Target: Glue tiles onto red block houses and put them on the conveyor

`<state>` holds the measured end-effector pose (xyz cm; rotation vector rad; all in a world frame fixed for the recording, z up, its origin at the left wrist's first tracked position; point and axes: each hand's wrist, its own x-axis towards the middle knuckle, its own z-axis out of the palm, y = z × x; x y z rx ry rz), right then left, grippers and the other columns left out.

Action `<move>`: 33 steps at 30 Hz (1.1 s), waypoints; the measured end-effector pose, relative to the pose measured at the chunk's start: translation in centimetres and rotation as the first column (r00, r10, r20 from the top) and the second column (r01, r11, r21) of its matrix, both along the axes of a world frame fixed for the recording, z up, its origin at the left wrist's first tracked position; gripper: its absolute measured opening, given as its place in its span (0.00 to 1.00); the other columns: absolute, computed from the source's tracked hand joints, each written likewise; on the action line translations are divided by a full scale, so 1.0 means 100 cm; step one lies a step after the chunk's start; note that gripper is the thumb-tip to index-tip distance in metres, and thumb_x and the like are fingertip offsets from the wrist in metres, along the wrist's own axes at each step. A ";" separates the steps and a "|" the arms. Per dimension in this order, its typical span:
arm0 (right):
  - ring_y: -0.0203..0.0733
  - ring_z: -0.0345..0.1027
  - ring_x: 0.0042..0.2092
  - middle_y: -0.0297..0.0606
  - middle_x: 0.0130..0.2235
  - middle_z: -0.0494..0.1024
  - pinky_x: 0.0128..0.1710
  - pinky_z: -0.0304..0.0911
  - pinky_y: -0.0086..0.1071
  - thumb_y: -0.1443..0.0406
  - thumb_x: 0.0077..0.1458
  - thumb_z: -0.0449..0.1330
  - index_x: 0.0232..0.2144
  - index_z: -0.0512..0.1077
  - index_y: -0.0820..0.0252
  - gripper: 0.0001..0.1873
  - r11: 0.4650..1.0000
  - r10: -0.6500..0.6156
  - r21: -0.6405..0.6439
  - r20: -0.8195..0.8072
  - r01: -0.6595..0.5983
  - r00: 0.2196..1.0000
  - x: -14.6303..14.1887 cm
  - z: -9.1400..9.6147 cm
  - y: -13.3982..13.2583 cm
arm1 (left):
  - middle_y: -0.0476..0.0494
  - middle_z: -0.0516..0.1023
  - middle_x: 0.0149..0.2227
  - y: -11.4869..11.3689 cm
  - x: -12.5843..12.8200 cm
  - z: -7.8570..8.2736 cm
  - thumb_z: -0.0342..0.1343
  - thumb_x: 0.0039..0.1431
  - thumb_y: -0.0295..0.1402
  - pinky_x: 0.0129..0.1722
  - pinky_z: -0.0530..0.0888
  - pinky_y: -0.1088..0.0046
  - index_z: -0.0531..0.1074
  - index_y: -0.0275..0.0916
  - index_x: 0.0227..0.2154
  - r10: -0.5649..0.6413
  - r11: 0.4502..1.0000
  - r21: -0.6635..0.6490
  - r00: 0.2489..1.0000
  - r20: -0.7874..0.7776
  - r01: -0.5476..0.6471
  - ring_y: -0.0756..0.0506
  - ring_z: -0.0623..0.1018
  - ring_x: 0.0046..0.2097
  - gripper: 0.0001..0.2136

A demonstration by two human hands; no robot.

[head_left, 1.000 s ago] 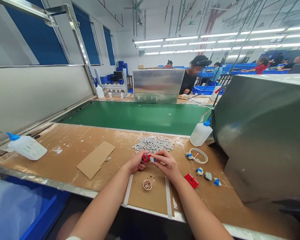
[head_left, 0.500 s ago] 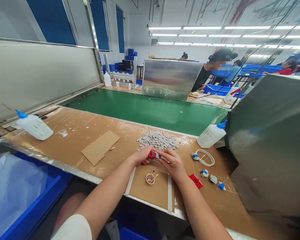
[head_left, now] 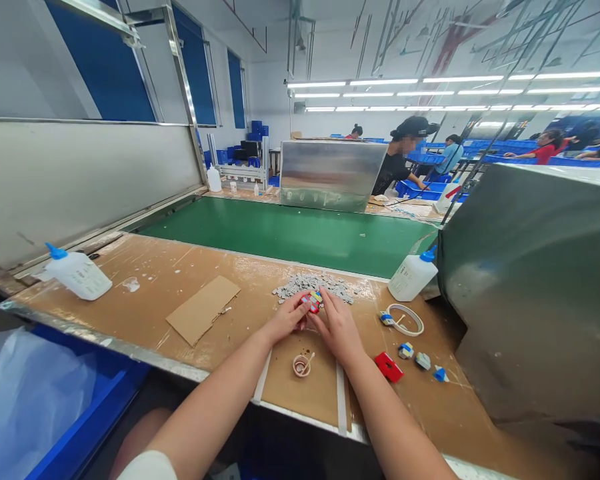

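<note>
Left hand [head_left: 287, 321] grip narrow, holding small red multicoloured block [head_left: 313, 302]; right hand [head_left: 341, 328] grip steadies it, inward of worktop [head_left: 145, 293] front edge.

The little block [head_left: 312, 302] over there is red with patches of yellow and blue, the heaped chips [head_left: 294, 286] plain grey. The bench [head_left: 140, 307] is brown, its two bottles [head_left: 83, 276] whitish with blue tops [head_left: 57, 251], the belt [head_left: 260, 227] green.

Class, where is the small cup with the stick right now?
In the head view, the small cup stands at lower centre, between two white strips, below the left hand and right hand.
</note>
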<state>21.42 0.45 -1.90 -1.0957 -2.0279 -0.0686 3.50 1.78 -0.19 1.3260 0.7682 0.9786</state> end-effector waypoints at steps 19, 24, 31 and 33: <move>0.43 0.55 0.31 0.37 0.29 0.67 0.32 0.49 0.38 0.51 0.71 0.52 0.30 0.67 0.57 0.21 0.871 0.339 0.250 0.318 -0.423 0.886 0.031 0.126 -0.105 | 0.47 0.61 0.21 -0.101 -0.019 0.151 0.55 0.57 0.66 0.27 0.53 0.67 0.61 0.43 0.20 0.357 0.426 0.722 0.631 -0.688 0.545 0.47 0.61 0.23 0.30; 0.42 0.55 0.31 0.36 0.28 0.66 0.32 0.48 0.38 0.52 0.71 0.52 0.29 0.66 0.56 0.20 0.873 0.356 0.233 0.295 -0.428 0.887 0.030 0.128 -0.116 | 0.49 0.58 0.20 -0.109 -0.021 0.142 0.53 0.57 0.67 0.26 0.53 0.66 0.61 0.44 0.20 0.377 0.380 0.725 0.619 -0.689 0.575 0.47 0.58 0.22 0.30; 0.42 0.52 0.30 0.34 0.27 0.63 0.32 0.45 0.37 0.50 0.71 0.51 0.27 0.64 0.56 0.22 0.862 0.381 0.233 0.288 -0.451 0.878 0.029 0.128 -0.128 | 0.52 0.58 0.21 -0.120 -0.023 0.133 0.54 0.60 0.64 0.25 0.51 0.67 0.60 0.43 0.21 0.415 0.234 0.815 0.703 -0.577 0.531 0.49 0.57 0.22 0.29; 0.42 0.51 0.30 0.34 0.27 0.63 0.33 0.45 0.37 0.50 0.72 0.48 0.27 0.64 0.56 0.24 0.862 0.379 0.240 0.279 -0.446 0.883 0.029 0.128 -0.130 | 0.53 0.57 0.21 -0.121 -0.021 0.132 0.54 0.60 0.63 0.25 0.50 0.67 0.59 0.42 0.21 0.415 0.175 0.867 0.763 -0.495 0.466 0.50 0.56 0.22 0.29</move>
